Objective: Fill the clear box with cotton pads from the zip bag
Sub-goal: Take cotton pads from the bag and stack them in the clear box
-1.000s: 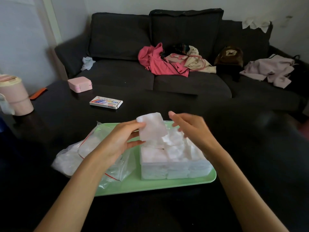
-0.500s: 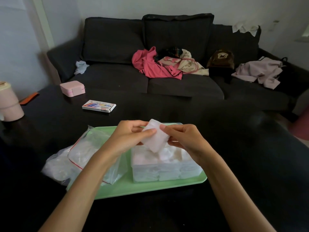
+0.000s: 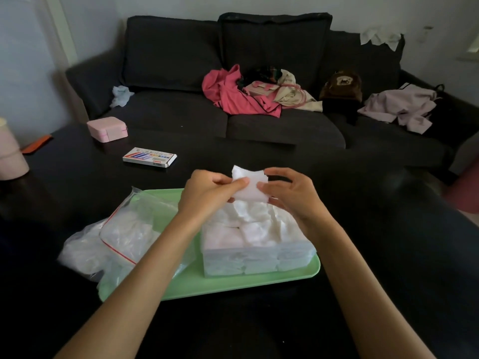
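A white stack of cotton pads [image 3: 250,186] is held above the clear box [image 3: 256,257], pinched from the left by my left hand [image 3: 207,195] and from the right by my right hand [image 3: 290,195]. The box stands on a green tray [image 3: 233,283] and is heaped with white pads that rise over its rim. The zip bag [image 3: 121,239], clear with a red seal strip, lies on the tray's left end with more pads inside; my left forearm crosses over part of it.
The tray sits on a dark table. Farther back on the table lie a flat colourful packet [image 3: 149,157], a pink case [image 3: 107,129] and a pink cup [image 3: 10,154] at the left edge. A dark sofa with clothes stands behind.
My left hand carried the pads from the bag side toward the box. My right hand came up and took hold of their other side, and both now hold them over the box.
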The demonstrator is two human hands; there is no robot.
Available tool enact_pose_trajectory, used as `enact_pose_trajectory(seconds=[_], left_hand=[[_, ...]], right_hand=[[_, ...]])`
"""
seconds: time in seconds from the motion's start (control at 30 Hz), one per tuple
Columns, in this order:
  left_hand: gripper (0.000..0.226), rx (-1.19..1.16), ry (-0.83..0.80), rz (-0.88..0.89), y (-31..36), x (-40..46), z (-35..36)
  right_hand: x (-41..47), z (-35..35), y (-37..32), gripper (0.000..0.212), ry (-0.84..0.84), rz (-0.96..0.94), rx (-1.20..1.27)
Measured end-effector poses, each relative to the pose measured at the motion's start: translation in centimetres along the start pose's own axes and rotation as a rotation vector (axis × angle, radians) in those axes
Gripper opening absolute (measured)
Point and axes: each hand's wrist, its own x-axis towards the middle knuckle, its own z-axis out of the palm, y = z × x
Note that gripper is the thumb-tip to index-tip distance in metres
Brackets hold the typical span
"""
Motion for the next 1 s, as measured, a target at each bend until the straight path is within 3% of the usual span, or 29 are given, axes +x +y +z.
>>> enact_pose_trajectory(seconds=[0.13, 0.23, 0.4, 0.47, 0.53, 0.67, 1.0], left_hand=[[0.034, 0.472, -0.124, -0.044, -0.3, 0.6, -0.1], [0.034, 0.694, -0.109, -0.007, -0.7, 0.2, 0.1], [0.015, 0.574, 0.039, 0.190, -1.4, -0.6, 0.1], [0.017, 0.605, -0.068, 0.311, -1.7, -0.7, -0.1], [0.033, 0.717, -0.205, 0.365, -2.1, -0.6, -0.3], [0.039, 0.778, -0.261, 0.376, -2.5, -0.2, -0.6], [0.023, 0.758, -0.194, 0.346, -1.7, 0.5, 0.4]], right_hand=[[0.9, -0.3, 1.6, 0.035, -0.034, 0.072, -0.253], [1.3, -0.2, 2.6, 0.023, -0.027, 0.013, -0.394], [1.1, -0.5, 3.8, 0.021, 0.100, -0.151, -0.528], [1.0, -0.5, 4.3, 0.017, 0.095, -0.221, -0.581], [1.0, -0.6, 4.5, 0.016, 0.076, -0.304, -0.679], [1.4, -1.0, 4.3, 0.033, -0.009, -0.437, -0.832], [1.9, -0.8, 4.2, 0.026, -0.032, -0.473, -1.030]])
